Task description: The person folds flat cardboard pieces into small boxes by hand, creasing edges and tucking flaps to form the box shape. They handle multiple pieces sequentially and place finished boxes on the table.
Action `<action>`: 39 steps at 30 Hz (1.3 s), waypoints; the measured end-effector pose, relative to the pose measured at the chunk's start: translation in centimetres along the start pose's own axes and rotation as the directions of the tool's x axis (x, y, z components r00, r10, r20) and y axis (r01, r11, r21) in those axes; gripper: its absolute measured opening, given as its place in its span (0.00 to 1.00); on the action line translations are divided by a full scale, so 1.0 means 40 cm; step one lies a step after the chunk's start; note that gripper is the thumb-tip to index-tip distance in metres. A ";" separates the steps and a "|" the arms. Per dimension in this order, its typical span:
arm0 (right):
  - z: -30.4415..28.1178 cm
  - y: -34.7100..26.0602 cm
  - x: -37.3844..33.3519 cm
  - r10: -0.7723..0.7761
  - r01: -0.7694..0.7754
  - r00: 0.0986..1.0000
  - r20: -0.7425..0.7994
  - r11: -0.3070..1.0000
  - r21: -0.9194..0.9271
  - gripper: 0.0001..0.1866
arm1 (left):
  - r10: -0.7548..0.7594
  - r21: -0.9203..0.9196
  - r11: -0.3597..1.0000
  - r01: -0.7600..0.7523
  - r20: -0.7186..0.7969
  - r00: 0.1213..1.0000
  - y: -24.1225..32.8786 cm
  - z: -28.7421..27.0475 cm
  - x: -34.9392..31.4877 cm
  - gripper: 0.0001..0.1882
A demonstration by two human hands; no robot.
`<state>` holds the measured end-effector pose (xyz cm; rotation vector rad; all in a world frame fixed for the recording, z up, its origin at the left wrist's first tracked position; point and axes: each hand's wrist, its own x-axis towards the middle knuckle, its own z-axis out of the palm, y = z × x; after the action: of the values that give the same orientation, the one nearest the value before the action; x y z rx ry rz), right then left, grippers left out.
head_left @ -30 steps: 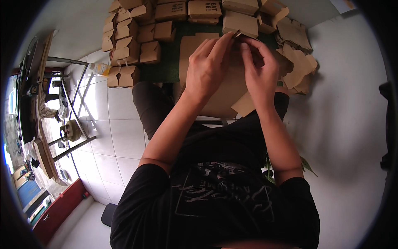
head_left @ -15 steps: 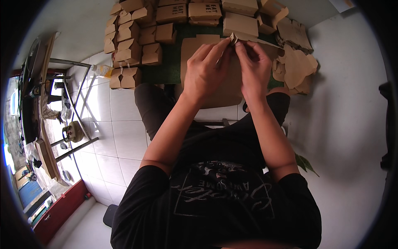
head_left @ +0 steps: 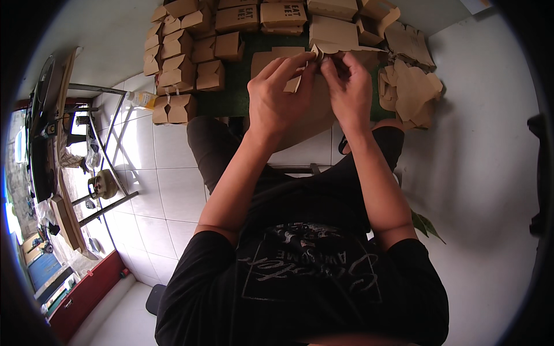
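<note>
Both hands work close together on a brown cardboard box blank (head_left: 309, 130), which hangs partly unfolded under my wrists. My left hand (head_left: 278, 95) is closed, its thumb and fingers pinching a small folded flap at the blank's far edge. Pressed against the same fold, my right hand (head_left: 350, 95) is closed too, thumb toward the left fingertips. A long creased edge of the cardboard runs off to the right beyond the right hand. My fingers hide much of the fold.
Folded brown boxes (head_left: 176, 43) stand stacked at the far left on a green tabletop (head_left: 242, 66). Larger boxes (head_left: 333, 33) line the back. Flat cardboard blanks (head_left: 410, 95) lie piled at the right. A bottle (head_left: 140, 99) with a yellow label is beside the left stack.
Both hands have shifted slightly left with the cardboard. The blank has turned and tilted a little, and its far edge at the right has lifted.
</note>
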<state>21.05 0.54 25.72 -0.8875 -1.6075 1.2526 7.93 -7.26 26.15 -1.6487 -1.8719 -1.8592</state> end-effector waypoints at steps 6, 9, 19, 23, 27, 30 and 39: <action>-0.004 -0.003 0.000 0.018 -0.018 0.999 0.028 1.000 0.000 0.13 | -0.002 0.064 0.998 0.001 0.021 1.000 -0.005 0.000 -0.007 0.14; -0.005 -0.005 0.001 0.031 -0.031 0.998 0.052 1.000 -0.004 0.14 | -0.001 0.075 0.997 0.001 0.005 1.000 -0.003 -0.002 -0.004 0.13; 0.018 -0.016 -0.013 0.151 -0.153 0.988 0.026 0.982 0.108 0.15 | 0.059 0.218 0.975 -0.045 -0.060 0.996 -0.006 0.007 -0.020 0.14; 0.042 -0.017 -0.026 0.205 -0.195 0.979 -0.021 0.956 0.217 0.15 | 0.116 0.266 0.960 -0.090 -0.081 0.990 -0.018 0.020 -0.028 0.16; 0.051 -0.018 -0.034 0.209 -0.187 0.976 -0.058 0.945 0.268 0.15 | 0.169 0.255 0.957 -0.137 -0.106 0.980 -0.023 0.027 -0.024 0.16; 0.048 -0.018 -0.032 0.223 -0.204 0.974 -0.036 0.936 0.286 0.15 | 0.073 0.211 0.976 -0.057 -0.068 0.995 -0.015 0.024 -0.030 0.17; 0.002 0.010 0.057 -0.029 0.046 0.995 0.094 0.982 -0.184 0.16 | -0.220 -0.087 0.972 0.218 -0.015 0.975 -0.025 0.051 -0.013 0.15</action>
<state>20.17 2.70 25.81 -0.9210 -1.8282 1.1441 8.75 -5.81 24.54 -1.4859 -2.0671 -2.0576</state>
